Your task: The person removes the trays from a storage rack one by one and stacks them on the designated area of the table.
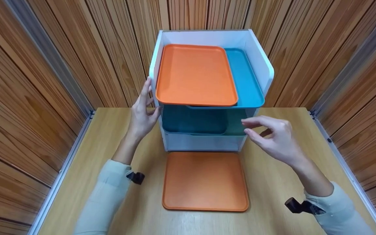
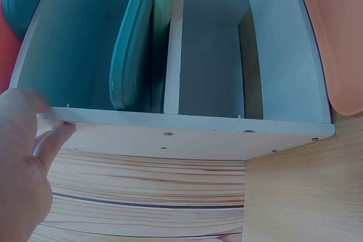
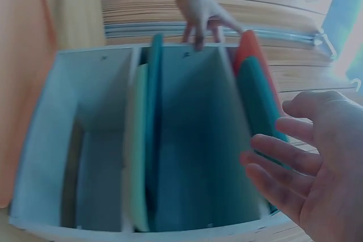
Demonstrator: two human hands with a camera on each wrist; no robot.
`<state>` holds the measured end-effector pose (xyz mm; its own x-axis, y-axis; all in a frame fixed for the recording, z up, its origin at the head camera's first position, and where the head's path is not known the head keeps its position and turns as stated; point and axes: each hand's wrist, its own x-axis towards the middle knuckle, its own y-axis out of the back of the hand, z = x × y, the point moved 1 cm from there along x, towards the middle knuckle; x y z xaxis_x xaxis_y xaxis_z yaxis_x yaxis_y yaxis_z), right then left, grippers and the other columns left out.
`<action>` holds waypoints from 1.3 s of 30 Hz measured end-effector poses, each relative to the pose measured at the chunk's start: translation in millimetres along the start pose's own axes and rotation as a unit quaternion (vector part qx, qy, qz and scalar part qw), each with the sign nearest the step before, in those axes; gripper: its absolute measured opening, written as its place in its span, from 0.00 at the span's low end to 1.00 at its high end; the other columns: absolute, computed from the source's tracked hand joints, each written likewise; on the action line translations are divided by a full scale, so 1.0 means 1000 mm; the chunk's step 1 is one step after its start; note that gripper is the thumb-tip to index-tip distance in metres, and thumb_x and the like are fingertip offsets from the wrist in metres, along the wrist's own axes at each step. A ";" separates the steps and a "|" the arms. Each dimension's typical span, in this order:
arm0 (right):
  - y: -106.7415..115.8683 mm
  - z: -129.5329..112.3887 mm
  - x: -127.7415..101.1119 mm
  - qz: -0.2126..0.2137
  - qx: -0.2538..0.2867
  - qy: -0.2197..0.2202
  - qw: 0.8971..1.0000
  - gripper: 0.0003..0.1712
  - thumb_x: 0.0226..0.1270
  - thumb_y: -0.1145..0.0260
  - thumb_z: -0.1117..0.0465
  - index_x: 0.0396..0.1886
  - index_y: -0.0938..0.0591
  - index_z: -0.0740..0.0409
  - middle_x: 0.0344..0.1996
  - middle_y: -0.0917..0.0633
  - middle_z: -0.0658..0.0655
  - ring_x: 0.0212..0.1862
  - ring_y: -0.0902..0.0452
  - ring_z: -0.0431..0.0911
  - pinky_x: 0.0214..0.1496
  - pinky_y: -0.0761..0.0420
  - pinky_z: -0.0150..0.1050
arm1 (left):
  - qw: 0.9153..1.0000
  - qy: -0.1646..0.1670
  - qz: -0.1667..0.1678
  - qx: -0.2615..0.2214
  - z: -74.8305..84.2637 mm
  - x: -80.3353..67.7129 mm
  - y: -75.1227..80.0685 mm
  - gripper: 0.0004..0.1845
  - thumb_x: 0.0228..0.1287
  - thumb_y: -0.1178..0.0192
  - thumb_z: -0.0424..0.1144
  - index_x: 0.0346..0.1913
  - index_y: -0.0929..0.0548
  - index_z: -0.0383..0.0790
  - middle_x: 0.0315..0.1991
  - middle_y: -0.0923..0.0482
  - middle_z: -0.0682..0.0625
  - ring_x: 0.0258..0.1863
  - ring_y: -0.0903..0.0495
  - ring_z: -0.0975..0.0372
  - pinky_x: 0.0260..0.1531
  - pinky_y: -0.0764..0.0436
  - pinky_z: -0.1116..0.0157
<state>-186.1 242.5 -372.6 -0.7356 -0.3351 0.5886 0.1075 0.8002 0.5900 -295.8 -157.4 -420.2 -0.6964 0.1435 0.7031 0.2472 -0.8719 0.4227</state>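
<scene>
Orange tray point(image 1: 205, 181) nearest | left hand point(image 1: 143, 112) touching rack point(image 1: 259, 62), released | right hand point(image 1: 274, 137) hovering, released

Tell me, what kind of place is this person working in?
Probably a staged recording booth rather than a home or canteen. Wooden slat walls close in a plain wooden table on three sides. On it stands only a white shelf unit with coloured trays and an orange tray in front.
</scene>
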 end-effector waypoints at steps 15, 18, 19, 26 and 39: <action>0.011 -0.024 0.047 0.127 0.125 -0.091 0.980 0.21 0.80 0.31 0.71 0.69 0.15 0.69 0.56 0.05 0.42 0.54 0.05 0.36 0.55 0.07 0.26 | 1.000 -0.008 0.005 -0.003 0.000 0.000 -0.001 0.52 0.78 0.34 0.24 0.91 0.48 0.62 0.81 0.28 0.29 0.67 0.11 0.35 0.42 0.02 0.44; 0.012 -0.024 0.058 0.119 0.127 -0.132 0.976 0.22 0.81 0.32 0.69 0.71 0.15 0.65 0.60 0.06 0.53 0.58 0.06 0.37 0.58 0.08 0.24 | 1.000 -0.010 0.005 0.000 0.000 -0.001 -0.001 0.52 0.78 0.35 0.23 0.91 0.48 0.61 0.81 0.28 0.29 0.67 0.10 0.36 0.42 0.02 0.45; 0.012 -0.024 0.061 0.114 0.125 -0.143 0.975 0.23 0.82 0.32 0.68 0.72 0.15 0.64 0.61 0.07 0.56 0.59 0.07 0.38 0.58 0.09 0.24 | 1.000 -0.010 0.005 0.002 0.000 -0.001 0.000 0.52 0.78 0.35 0.23 0.91 0.48 0.60 0.81 0.28 0.29 0.67 0.10 0.36 0.42 0.02 0.46; 0.013 -0.018 0.077 0.051 0.139 -0.211 0.966 0.32 0.86 0.33 0.57 0.84 0.25 0.56 0.73 0.17 0.66 0.62 0.09 0.39 0.58 0.08 0.26 | 1.000 -0.012 0.006 0.005 -0.001 0.000 0.000 0.51 0.78 0.34 0.24 0.91 0.48 0.60 0.82 0.29 0.29 0.67 0.10 0.37 0.42 0.02 0.50; 0.010 -0.013 0.098 -0.029 0.154 -0.271 0.950 0.43 0.90 0.42 0.42 0.94 0.44 0.45 0.84 0.27 0.64 0.67 0.09 0.53 0.58 0.06 0.34 | 1.000 0.002 0.001 0.002 0.001 0.000 0.000 0.49 0.78 0.34 0.24 0.91 0.48 0.54 0.82 0.28 0.30 0.68 0.10 0.39 0.43 0.02 0.49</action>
<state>-248.6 211.9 -301.9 -0.9793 -0.1454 0.1406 -0.0833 0.9235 0.3744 -294.7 -157.3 -419.6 -0.6990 0.1388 0.7015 0.2521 -0.8702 0.4233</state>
